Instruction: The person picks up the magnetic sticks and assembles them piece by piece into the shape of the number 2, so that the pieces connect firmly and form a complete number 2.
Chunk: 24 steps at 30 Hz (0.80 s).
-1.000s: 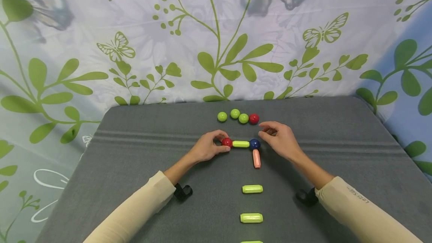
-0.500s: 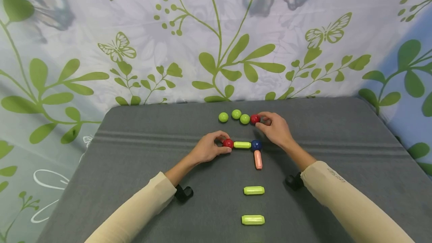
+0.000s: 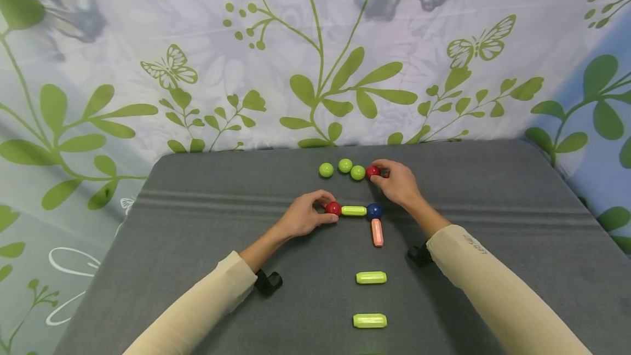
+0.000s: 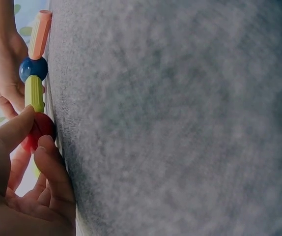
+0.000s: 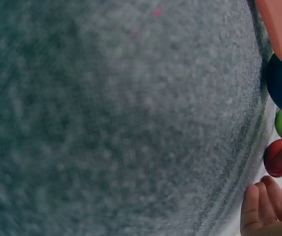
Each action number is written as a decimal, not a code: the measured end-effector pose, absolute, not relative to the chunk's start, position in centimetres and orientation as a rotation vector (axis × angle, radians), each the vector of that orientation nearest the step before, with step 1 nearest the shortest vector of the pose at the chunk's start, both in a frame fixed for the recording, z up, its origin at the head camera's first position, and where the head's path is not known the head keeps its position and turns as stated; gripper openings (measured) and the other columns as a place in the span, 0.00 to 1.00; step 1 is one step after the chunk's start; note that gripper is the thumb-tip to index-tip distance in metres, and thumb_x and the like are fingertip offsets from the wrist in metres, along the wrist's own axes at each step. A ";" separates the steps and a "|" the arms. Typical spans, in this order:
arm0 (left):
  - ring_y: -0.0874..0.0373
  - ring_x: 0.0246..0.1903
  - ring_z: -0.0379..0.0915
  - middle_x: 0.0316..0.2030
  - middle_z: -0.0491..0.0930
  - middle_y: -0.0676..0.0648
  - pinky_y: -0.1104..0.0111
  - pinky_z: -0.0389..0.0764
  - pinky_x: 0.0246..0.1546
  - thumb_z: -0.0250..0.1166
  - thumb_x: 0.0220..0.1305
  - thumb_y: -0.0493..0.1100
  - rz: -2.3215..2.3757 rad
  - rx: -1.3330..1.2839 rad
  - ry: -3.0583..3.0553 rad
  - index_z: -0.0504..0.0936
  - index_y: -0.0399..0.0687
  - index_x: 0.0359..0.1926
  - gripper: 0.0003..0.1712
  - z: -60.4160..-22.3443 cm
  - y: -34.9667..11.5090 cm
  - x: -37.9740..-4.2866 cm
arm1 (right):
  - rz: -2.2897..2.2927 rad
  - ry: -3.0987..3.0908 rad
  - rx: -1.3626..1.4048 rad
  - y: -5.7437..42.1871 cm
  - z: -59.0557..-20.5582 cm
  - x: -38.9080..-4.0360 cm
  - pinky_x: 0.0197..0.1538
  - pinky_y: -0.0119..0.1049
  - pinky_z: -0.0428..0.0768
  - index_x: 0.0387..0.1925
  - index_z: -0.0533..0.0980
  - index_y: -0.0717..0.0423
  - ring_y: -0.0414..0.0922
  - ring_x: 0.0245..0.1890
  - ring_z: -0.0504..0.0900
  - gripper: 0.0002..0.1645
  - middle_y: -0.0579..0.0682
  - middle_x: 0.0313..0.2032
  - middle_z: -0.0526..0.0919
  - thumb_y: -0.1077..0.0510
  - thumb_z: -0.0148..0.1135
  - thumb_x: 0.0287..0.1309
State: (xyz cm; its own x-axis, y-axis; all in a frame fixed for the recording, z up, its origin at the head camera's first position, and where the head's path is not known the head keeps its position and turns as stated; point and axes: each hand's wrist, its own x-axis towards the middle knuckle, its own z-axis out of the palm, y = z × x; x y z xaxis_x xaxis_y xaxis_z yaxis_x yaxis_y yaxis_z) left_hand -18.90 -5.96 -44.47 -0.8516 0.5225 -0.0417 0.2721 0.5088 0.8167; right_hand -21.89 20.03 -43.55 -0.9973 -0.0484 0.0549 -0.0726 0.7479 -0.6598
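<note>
My left hand (image 3: 307, 215) pinches a red ball (image 3: 333, 209) between thumb and fingers on the grey surface. Joined to that ball is a lime-green ribbed rod (image 3: 354, 211), which runs to a dark blue ball (image 3: 374, 211). From the blue ball a salmon-pink rod (image 3: 377, 233) points towards me; the left wrist view shows this chain as well, its pink rod (image 4: 40, 34) at the far end. Farther back, my right hand (image 3: 398, 182) has thumb and fingertips around a second red ball (image 3: 372, 172). In the right wrist view the thumb lies against this red ball (image 5: 277, 158).
Several lime-green balls (image 3: 345, 166) sit in a row left of the second red ball, the nearest right beside it. Two loose lime-green rods (image 3: 371, 278) lie crosswise in front of the chain. A patterned cloth (image 3: 236, 70) hangs behind the table's back edge.
My right hand has gone from near the blue ball to the back row, and its thumb and fingertips have closed around the red ball there. The left hand has stayed on its ball.
</note>
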 end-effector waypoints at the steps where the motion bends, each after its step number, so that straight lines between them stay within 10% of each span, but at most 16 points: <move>1: 0.60 0.23 0.70 0.42 0.80 0.48 0.68 0.73 0.29 0.73 0.60 0.44 1.265 0.670 2.472 0.80 0.49 0.51 0.19 -44.5 -6.0 -18.9 | 1.097 -2.906 0.096 20.0 -43.6 -21.9 0.51 0.56 0.73 0.60 0.75 0.62 0.59 0.50 0.78 0.23 0.64 0.54 0.80 0.61 0.64 0.64; 24: 0.59 0.24 0.71 0.43 0.80 0.47 0.68 0.73 0.29 0.73 0.60 0.43 1.289 0.686 2.470 0.80 0.47 0.51 0.19 -44.6 -6.0 -18.8 | 1.097 -2.864 0.110 20.8 -43.2 -20.8 0.45 0.51 0.76 0.58 0.77 0.60 0.56 0.45 0.80 0.22 0.61 0.51 0.82 0.56 0.65 0.65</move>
State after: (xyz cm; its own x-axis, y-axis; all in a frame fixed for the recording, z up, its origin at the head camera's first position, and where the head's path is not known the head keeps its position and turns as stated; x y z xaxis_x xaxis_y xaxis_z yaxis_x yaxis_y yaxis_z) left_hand -18.78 -5.98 -44.59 -0.8509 0.5250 -0.0206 0.2834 0.4916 0.8234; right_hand -20.81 20.76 -43.21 -0.9948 -0.0410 0.0933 -0.0929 0.7422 -0.6637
